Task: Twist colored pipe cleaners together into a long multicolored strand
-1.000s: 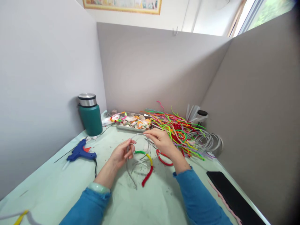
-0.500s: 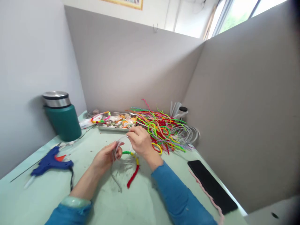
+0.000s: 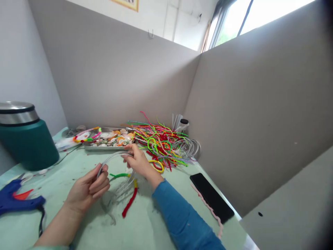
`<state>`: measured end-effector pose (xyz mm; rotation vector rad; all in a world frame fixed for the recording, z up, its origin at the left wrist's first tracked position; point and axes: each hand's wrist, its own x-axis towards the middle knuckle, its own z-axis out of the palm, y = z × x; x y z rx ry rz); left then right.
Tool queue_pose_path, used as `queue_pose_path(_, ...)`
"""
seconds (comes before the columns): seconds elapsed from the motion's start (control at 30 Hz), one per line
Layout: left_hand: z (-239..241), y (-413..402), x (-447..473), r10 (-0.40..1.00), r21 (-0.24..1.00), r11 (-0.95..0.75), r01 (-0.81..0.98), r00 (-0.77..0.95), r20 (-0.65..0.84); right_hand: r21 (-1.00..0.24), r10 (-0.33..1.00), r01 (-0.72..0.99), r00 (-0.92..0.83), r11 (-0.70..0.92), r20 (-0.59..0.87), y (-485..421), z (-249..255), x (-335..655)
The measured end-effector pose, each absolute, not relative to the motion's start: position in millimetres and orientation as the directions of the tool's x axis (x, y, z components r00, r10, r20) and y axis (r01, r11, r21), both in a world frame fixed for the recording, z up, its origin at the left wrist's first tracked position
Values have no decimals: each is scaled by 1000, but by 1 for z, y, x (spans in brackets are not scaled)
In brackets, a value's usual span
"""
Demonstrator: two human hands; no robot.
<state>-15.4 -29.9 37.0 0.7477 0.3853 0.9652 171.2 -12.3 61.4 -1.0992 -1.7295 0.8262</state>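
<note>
A bundle of thin pale grey strands (image 3: 114, 155) arches between my two hands above the table. My left hand (image 3: 88, 189) pinches its left end between thumb and fingers. The fingers of my right hand (image 3: 137, 160) close on the strands at the right. Below them, a curved fuzzy pipe-cleaner piece (image 3: 130, 203) in green, yellow and red lies on the table. More pale strands (image 3: 122, 191) lie or hang beside it, blurred, so I cannot tell which are held.
A pile of colourful pipe cleaners (image 3: 158, 142) and a coil of grey hoops (image 3: 191, 147) lie at the back. Around them are a metal tray (image 3: 104, 148) of small pieces, a green flask (image 3: 28, 146), a blue glue gun (image 3: 18, 201) and a black phone (image 3: 212, 198).
The view has turned to the right, so things sit further left. My hands have spread apart, and the strands now form a wider arch between them.
</note>
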Motion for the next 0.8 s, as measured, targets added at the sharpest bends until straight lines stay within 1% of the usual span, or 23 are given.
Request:
queue_pose_path(0.03,37,-29,-16,854,715,346,-608,519,28,-924,923,216,-294,316,247,-15,65,173)
queue_pose_path(0.1,37,-26,-16,871,700,331,-633,491,32,-985,882,36,-452,167,133,-19,74,177)
queue_pose_path(0.17,37,-23,-13,885,699,328,-635,465,7,-995,859,-93,-505,37,79,-24,83,182)
queue_pose_path(0.23,36,-21,-8,899,723,334,-605,434,-51,-986,882,-165,-470,-37,46,-32,95,193)
queue_pose_path(0.27,36,-20,-6,905,741,336,-581,418,-83,-983,906,-180,-422,-43,38,-37,103,202)
queue_pose_path(0.33,34,-20,-1,904,785,343,-515,410,-126,-983,961,-185,-267,18,68,-50,123,226)
queue_pose_path(0.37,33,-21,1,901,808,343,-478,411,-140,-982,981,-169,-161,81,108,-56,134,240)
queue_pose_path(0.43,31,-22,2,899,849,334,-409,409,-156,-975,977,-74,62,207,203,-68,155,272)
queue_pose_path(0.47,30,-22,2,902,866,323,-382,402,-160,-967,951,0,178,255,251,-71,162,288)
queue_pose_path(0.53,27,-22,2,913,888,299,-350,375,-159,-941,868,153,365,301,337,-70,169,317)
queue_pose_path(0.6,26,-21,1,928,900,274,-339,339,-155,-922,766,263,516,284,383,-60,164,339)
queue_pose_path(0.67,25,-20,-1,939,904,259,-340,308,-154,-918,696,351,612,186,375,-44,150,356)
queue_pose_path(0.7,25,-19,-1,941,904,257,-342,301,-154,-909,662,405,655,100,365,-36,142,364)
queue_pose_path(0.73,25,-19,-1,943,904,255,-343,294,-155,-883,635,469,690,-25,348,-30,134,370)
queue_pose_path(0.77,26,-19,-1,944,903,256,-344,289,-158,-824,619,536,715,-185,326,-25,127,377)
queue_pose_path(0.8,26,-19,-1,945,903,260,-344,285,-163,-795,615,556,722,-243,317,-22,121,383)
